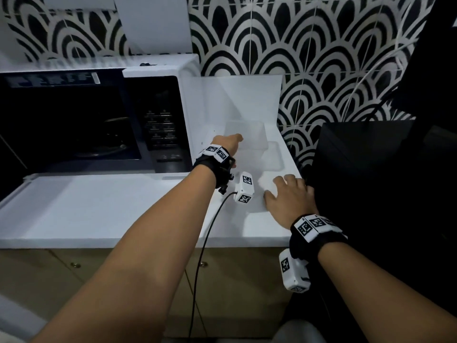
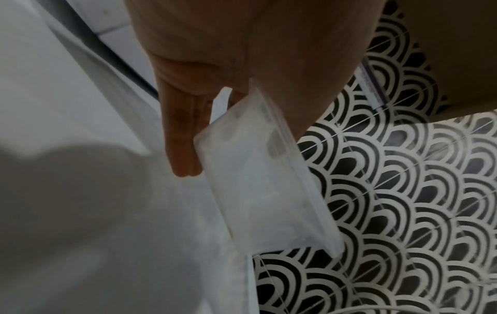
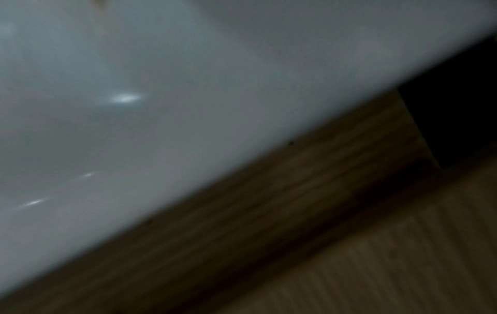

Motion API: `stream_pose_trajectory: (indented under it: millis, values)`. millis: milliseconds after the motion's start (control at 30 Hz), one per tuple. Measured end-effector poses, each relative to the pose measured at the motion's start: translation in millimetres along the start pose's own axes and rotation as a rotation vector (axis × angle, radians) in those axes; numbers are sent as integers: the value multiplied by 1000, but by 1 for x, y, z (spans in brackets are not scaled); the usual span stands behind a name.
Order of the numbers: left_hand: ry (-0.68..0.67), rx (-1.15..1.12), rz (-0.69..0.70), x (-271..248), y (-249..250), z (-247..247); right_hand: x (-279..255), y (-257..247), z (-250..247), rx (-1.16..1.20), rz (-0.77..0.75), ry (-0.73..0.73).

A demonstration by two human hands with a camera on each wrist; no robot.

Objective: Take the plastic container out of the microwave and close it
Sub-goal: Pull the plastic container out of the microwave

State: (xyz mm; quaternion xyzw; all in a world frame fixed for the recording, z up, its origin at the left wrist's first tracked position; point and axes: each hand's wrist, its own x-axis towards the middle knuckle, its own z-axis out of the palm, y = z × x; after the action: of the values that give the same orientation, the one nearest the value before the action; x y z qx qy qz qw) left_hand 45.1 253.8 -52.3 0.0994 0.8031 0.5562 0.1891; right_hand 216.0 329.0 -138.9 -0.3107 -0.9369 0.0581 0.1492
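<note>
Setting the plastic container (image 1: 246, 138) on the table (image 1: 111, 209) beside the microwave (image 1: 94, 115).
The left hand (image 1: 228, 142) is pinching its wall, thumb inside, probably steadying it; the right hand (image 1: 288, 196) is lying flat and open, holding nothing, apparently bracing.

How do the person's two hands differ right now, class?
The left hand pinches a wall of the container; the right hand holds nothing. The left hand reaches far back beside the microwave; the right hand lies flat on the counter near its front edge. Both wear black wrist straps.
</note>
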Motion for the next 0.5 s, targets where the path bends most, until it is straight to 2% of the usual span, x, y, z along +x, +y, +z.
stream_pose_trajectory:
  millis: [167,500]
  values:
    - [5,128,-6,32,0,10,1,0,1,-8,-1,5]
    - [0,279,77,67,8,23,0,-1,-2,-1,5,4]
